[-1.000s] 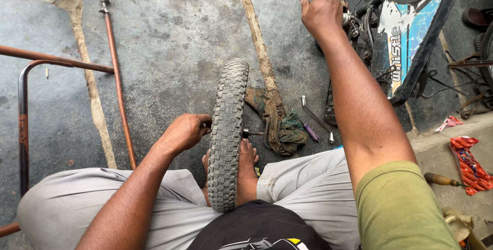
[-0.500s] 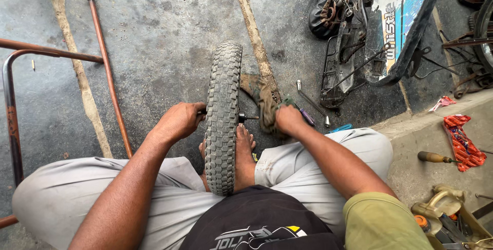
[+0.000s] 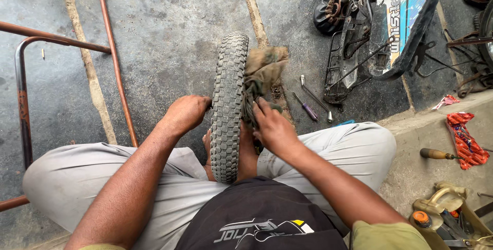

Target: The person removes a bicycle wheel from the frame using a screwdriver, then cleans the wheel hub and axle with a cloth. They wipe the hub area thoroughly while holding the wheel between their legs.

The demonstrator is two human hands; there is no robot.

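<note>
Your left hand [image 3: 187, 114] grips the upright knobby tyre [image 3: 228, 106] at centre frame. Your right hand [image 3: 275, 129] presses a dirty rag [image 3: 262, 72] against its right side.

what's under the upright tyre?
The tyre stands between the person's bare feet on the concrete floor. Its contact patch is hidden by legs and shirt.

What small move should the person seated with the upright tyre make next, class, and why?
Probably draw the rag along the right side of the tyre. The right hand presses that greenish rag against the wheel, while the left hand steadies the other side and the tyre stands upright between the feet.
</note>
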